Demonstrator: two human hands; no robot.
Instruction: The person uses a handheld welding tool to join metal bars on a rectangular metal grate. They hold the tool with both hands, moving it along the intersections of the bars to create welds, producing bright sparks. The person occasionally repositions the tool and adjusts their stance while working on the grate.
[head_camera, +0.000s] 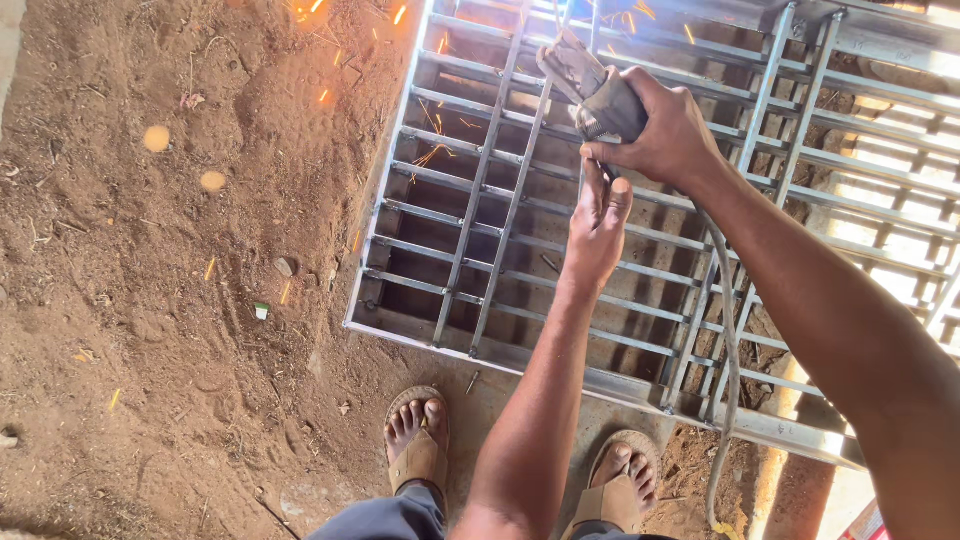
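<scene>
Currently my right hand (668, 135) is closed around a grey angle grinder (590, 88) at upper centre of the frame, above the steel grille (480, 215) lying on the dirt floor (170, 300). My left hand (598, 228) reaches just below it, fingers narrow, touching its underside. Orange sparks (432, 155) scatter toward upper left.

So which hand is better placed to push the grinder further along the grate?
Right, probably. The right hand wraps the grinder body over the grate; the left hand only reaches its rear end, steadying more than steering.
</scene>
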